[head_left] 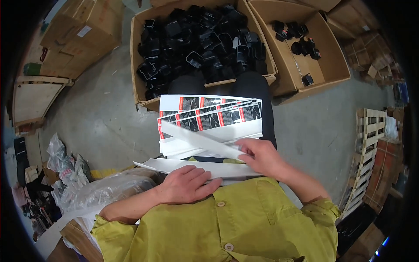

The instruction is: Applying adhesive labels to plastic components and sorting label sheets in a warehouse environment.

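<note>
On my lap lies a stack of white label sheets [218, 117], with rows of black and red stickers, the upper sheets fanned at an angle. My right hand [264, 156] pinches one end of a long white paper strip [196, 139], which slants up to the left across the stack and is slightly blurred. Closer to my body, more white strips [166, 165] lie along my waist. My left hand [187, 184] rests across them, its fingers stretched out and lying flat. What lies beneath that palm is hidden.
Beyond my knees stands a cardboard box [135, 81] heaped with black plastic parts [205, 39]. To its right, another open box [325, 65] contains several black pieces [305, 48]. Plastic-wrapped goods [118, 192] sit at my left; a wooden pallet [364, 153] stands at the right.
</note>
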Demonstrator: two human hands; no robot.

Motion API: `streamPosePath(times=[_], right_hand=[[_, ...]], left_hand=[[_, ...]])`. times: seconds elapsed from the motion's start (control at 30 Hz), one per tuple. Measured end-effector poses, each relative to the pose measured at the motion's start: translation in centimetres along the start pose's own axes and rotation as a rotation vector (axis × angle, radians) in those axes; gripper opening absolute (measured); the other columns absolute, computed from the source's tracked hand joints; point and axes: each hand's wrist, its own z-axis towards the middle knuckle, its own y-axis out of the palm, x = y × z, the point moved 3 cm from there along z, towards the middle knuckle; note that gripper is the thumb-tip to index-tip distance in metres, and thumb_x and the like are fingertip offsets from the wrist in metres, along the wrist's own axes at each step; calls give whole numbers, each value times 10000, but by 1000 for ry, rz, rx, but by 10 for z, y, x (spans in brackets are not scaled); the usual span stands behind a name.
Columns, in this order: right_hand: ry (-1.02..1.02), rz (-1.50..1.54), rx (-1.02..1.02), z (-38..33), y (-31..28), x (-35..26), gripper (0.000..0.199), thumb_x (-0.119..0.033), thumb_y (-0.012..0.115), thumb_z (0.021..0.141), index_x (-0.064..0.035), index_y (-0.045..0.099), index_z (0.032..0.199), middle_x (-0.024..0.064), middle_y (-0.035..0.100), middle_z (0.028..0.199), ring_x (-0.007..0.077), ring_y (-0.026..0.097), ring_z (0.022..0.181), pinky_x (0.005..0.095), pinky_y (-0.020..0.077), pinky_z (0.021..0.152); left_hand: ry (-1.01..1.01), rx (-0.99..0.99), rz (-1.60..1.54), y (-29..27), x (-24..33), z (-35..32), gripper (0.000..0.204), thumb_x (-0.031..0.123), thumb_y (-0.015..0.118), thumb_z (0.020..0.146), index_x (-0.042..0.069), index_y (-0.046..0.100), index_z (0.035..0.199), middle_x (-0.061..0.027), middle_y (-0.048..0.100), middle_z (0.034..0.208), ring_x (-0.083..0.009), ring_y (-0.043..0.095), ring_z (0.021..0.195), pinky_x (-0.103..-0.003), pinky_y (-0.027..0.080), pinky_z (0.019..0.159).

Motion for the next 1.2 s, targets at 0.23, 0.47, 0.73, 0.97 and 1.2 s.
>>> streamPosePath(times=[0.23,0.47,0.73,0.97,1.2], right_hand=[[-855,-655,407,-13,-12,-19,247,-52,579,581,-44,562,827,43,514,750,179,514,679,282,408,546],[-602,-604,163,-2,-15,-9,364,-212,670,636,-66,540,944,59,509,888,213,484,837,311,393,679],[-430,-638,223,15,0,-8,475,-164,680,622,-50,492,1043,75,511,918,234,481,867,334,373,728],[-547,-667,313,16,5,-14,448,-123,634,640,-15,491,1051,98,514,950,253,484,898,347,386,769],[-469,-351,287,9,-22,-7,429,-126,647,623,13,522,1009,142,555,873,301,532,791,335,440,676]], left_hand=[[-25,25,-17,6,-4,-4,273,128,536,636,47,504,895,-6,507,760,-132,522,692,-236,416,574],[-50,-10,-9,6,-4,-5,258,130,529,634,58,509,881,-6,504,760,-135,524,707,-236,421,591],[-105,-124,-107,9,-5,-10,287,125,530,679,44,529,955,-58,565,911,-185,562,828,-285,452,676],[-115,-47,-68,10,-7,-11,251,131,521,670,60,524,910,-25,542,836,-153,547,772,-260,436,630],[-459,-259,-545,-6,-32,11,191,127,544,716,99,543,905,-98,578,761,-278,569,736,-379,436,610]])
